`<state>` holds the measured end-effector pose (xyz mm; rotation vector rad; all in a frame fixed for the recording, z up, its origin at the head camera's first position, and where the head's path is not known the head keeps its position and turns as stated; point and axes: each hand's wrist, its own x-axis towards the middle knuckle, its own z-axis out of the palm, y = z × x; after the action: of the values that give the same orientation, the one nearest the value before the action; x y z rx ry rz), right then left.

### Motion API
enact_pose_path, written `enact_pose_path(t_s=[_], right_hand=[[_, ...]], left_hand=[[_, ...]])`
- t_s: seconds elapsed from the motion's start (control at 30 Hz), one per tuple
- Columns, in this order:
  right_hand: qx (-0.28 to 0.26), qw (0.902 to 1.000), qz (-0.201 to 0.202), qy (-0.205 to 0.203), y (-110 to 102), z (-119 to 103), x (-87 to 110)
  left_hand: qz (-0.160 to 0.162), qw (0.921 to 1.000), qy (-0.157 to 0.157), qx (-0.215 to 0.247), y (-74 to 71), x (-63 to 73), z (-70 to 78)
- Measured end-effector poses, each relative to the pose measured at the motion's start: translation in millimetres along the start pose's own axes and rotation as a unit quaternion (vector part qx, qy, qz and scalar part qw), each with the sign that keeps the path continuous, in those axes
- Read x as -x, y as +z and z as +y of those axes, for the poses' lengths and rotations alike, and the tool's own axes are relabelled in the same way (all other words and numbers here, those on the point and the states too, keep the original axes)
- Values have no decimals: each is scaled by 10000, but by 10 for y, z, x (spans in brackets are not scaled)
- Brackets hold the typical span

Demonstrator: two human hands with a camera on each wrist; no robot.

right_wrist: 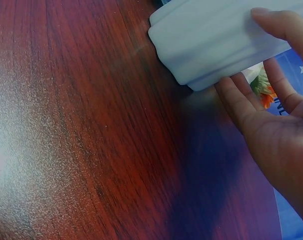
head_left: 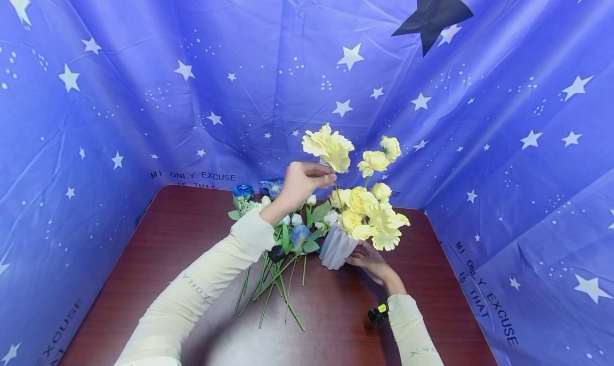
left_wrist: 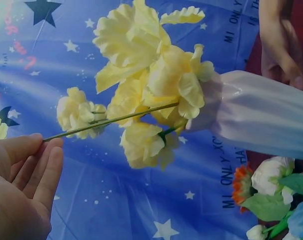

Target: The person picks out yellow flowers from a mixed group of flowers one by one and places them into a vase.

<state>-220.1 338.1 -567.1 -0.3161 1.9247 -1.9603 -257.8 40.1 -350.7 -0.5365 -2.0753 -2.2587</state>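
My left hand (head_left: 303, 184) pinches the thin green stem (left_wrist: 111, 120) of a yellow flower (head_left: 330, 148) between thumb and fingertips. The stem slants down into the cluster of yellow flowers (head_left: 361, 206) at the mouth of a pale ribbed vase (head_left: 334, 250); its lower end is hidden among the petals. The vase stands on the table, leaning slightly in the head view. Low on its right side, my right hand (head_left: 371, 263) holds it. In the right wrist view, the thumb lies on the vase's near face and the fingertips (right_wrist: 226, 85) touch its edge.
Left of the vase lies a pile of blue flowers (head_left: 299, 235), white buds and leaves, their green stems (head_left: 268, 294) pointing toward the front. An orange flower (left_wrist: 240, 187) shows beside the vase. Blue star-printed cloth (head_left: 268, 78) encloses the dark red wooden table (head_left: 192, 227).
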Motion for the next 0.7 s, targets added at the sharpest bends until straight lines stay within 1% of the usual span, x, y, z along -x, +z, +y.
enact_pose_path(t_s=[0.1,0.23,0.4,0.53,0.7], right_hand=[[-75,10000,9,24,-2,-4,4],[-182,9998,-63,33,-5,-6,17],[-207,9997,-122,-6,-14,2,28],[-238,9996,-139,25,-10,2,29],[-212,9996,-57,171,4,-1,24]], left_hand=[[-58,10000,-48,11,43,6,-32],[-107,9998,-104,-138,94,19,-90],[-181,9985,2,-510,146,35,-155],[-219,9958,109,-878,180,48,-189],[-295,9924,-15,-1194,212,78,-213]])
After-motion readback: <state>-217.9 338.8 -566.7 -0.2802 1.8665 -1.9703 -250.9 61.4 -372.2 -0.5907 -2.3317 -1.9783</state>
